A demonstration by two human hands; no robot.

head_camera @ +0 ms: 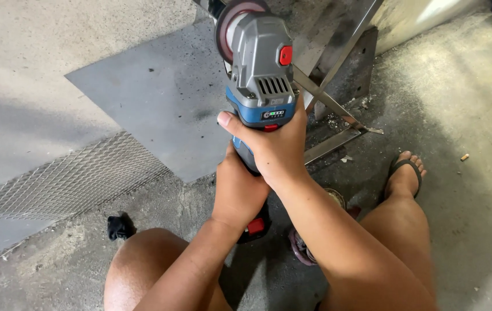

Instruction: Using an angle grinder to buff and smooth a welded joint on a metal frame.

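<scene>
Grinder [259,75] held out in front of the body, both hands on it, pointing away from the person over a concrete floor [465,190]. Cordless type: grey head, blue body, red button on the right side of the head, red catch near the bottom end. Disc [235,17] at the far end, reddish rim, set near the top edge of the view.

Right hand [275,147] wraps the blue body just below the vents; fingers closed tight around it, thumb tip showing on the left side. Left hand [237,193] sits lower, just behind the right and touching it, fingers closed round the rear of the handle; the red catch peeks out below the wrist.

Beyond the disc: a flat grey metal sheet [154,92] on the floor, with a strip of wire mesh [67,181] at its near left edge. To the right of the grinder, a thin metal frame [338,109] of angled bars stands beside an upright dark plate [358,63]; grit and chips lie at its foot. Whether the disc touches metal cannot be told.

Person crouched, bare knees in the lower part of the view. Right foot in a dark sandal [405,175], flat on the floor. Small black rag [119,226] on the floor by the left knee. Worn round disc [301,247] on the floor under the right forearm, partly hidden.
</scene>
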